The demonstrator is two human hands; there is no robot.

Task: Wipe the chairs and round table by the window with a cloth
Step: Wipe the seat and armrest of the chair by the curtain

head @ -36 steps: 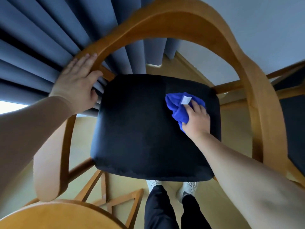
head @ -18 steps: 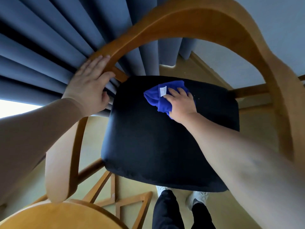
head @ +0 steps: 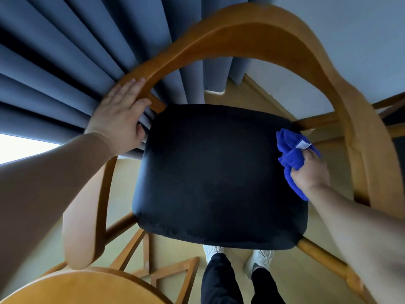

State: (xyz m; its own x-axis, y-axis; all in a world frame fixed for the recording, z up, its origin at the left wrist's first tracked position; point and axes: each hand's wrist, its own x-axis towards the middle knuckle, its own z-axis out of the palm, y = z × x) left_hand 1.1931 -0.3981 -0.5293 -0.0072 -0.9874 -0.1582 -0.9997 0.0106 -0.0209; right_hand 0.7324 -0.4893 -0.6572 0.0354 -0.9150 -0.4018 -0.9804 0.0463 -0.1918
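Seen from above: a wooden chair point(head: 241, 38) with a black padded seat point(head: 214, 172) stands before grey curtains point(head: 65, 62). The left hand point(head: 122, 115) lies flat on the curved back rail point(head: 175, 60), fingers straight and close together, thumb spread toward the seat. The right hand point(head: 311, 172) grips a bunched blue cloth point(head: 289, 154) at the seat's right edge, near the rear corner, just beside the armrest point(head: 359, 154); whether the cloth touches the padding is hard to tell. Bunched this tightly, it likely meets little surface, so strips could be missed. At the edge it may slide off. A flat palm steadies weakly, so a firm stroke could shift the chair toward the round table point(head: 76, 288).
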